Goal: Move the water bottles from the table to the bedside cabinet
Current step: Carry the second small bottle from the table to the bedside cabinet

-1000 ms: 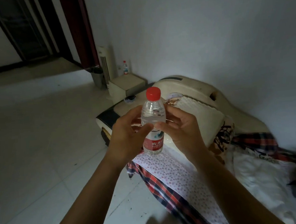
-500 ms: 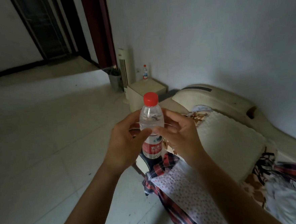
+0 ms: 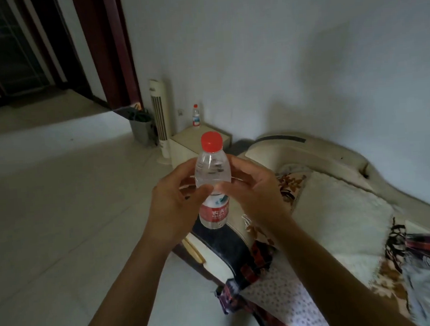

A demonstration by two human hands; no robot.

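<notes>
Both hands are wrapped around a clear plastic water bottle with a red cap and red label (image 3: 213,186), held upright in mid-air over the corner of the bed (image 3: 339,205). The left hand (image 3: 176,203) grips it from one side and the right hand (image 3: 251,193) from the other, thumbs meeting across the front. Further back, the cream bedside cabinet (image 3: 189,144) sits against the white wall, and there's already a second small red-capped bottle (image 3: 196,115) standing on top near its back edge. A white tower fan (image 3: 159,121) stands just beside the cabinet, with a grey bin (image 3: 141,128) next to that.
</notes>
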